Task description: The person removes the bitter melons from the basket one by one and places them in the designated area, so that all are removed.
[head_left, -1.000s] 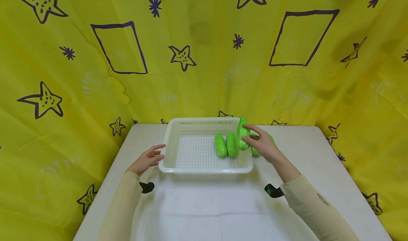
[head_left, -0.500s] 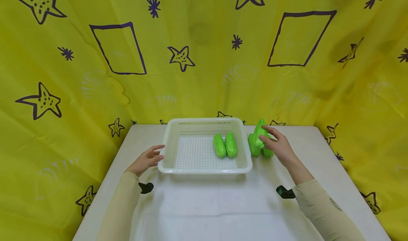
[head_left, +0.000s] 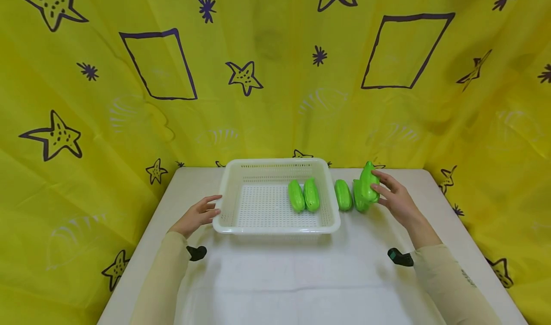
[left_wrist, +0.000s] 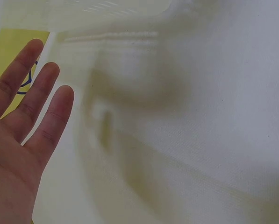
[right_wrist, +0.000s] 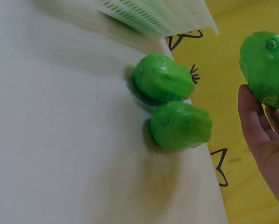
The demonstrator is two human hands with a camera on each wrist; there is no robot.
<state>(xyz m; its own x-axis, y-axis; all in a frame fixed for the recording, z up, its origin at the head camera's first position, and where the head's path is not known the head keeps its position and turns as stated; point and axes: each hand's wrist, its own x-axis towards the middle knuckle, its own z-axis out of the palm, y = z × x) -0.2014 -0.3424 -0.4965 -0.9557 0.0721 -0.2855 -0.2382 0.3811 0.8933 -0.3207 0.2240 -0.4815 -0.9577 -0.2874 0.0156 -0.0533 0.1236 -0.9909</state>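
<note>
My right hand (head_left: 398,198) pinches a glossy green papaya (head_left: 369,182) between thumb and fingers, lifted to the right of the basket. In the right wrist view this papaya (right_wrist: 269,70) hangs above the table's edge, its stem end towards the camera. Two more green papayas lie on the table: one (head_left: 343,195) beside the basket, the other (head_left: 359,196) partly behind the held one. Inside the white perforated basket (head_left: 275,230), two papayas (head_left: 296,196) rest side by side at the right. My left hand (head_left: 199,216) has its fingers spread at the basket's left rim, its palm (left_wrist: 10,172) bare.
A white-covered table (head_left: 275,267) bears everything. Yellow curtains (head_left: 275,114) with drawn stars close it in at the back and both sides. Each wrist carries a dark camera mount (head_left: 400,257).
My right hand has carried the papaya from above the basket's right side rightwards, past the two papayas on the table. The left hand and the basket have hardly moved.
</note>
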